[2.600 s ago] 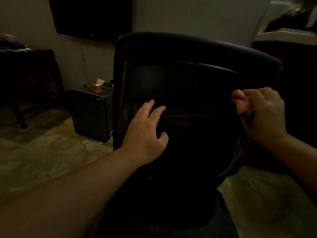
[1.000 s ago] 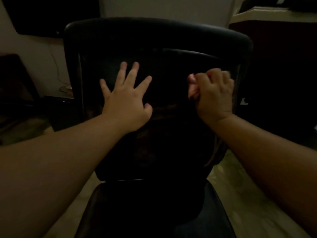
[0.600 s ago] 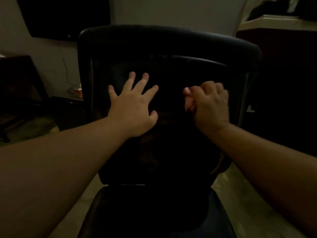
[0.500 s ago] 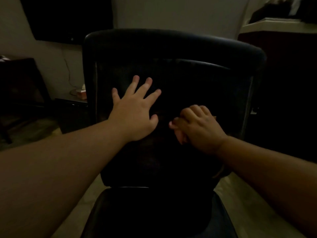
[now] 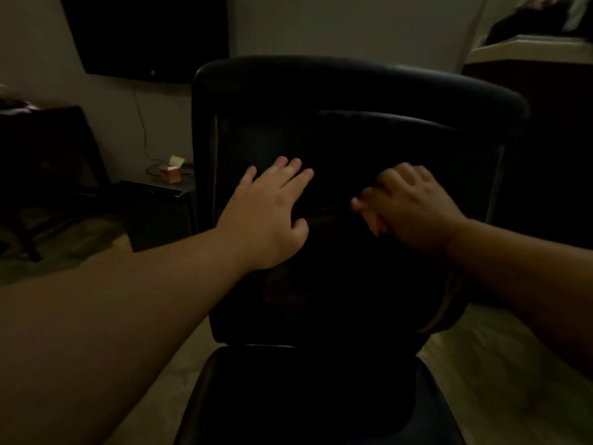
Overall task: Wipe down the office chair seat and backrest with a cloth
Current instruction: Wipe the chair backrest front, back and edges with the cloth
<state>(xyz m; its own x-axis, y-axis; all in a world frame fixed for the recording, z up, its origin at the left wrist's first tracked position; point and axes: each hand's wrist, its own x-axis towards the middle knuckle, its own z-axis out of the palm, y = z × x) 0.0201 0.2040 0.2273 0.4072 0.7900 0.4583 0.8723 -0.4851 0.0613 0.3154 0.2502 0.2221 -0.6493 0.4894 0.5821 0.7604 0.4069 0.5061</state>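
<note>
The black office chair fills the middle, its backrest [image 5: 353,91] upright and facing me above the seat [image 5: 305,396]. My left hand [image 5: 269,213] presses flat on the middle of the backrest with fingers straight and spread. Beside it, my right hand [image 5: 410,210] lies against the backrest with fingers curled, gripping a dark cloth [image 5: 324,216]. The cloth is barely distinguishable from the black upholstery in the dim light, showing only as a faint brownish patch between my hands.
A low dark cabinet [image 5: 154,207] with a small box [image 5: 171,175] on top stands to the chair's left, under a wall-mounted screen [image 5: 147,36]. A dark table [image 5: 48,149] is at far left, a tall counter [image 5: 529,53] at right. Pale floor surrounds the chair.
My right hand has slid from the backrest's right edge inward and down toward the middle, then slightly back right. My left hand has stayed flat on the backrest.
</note>
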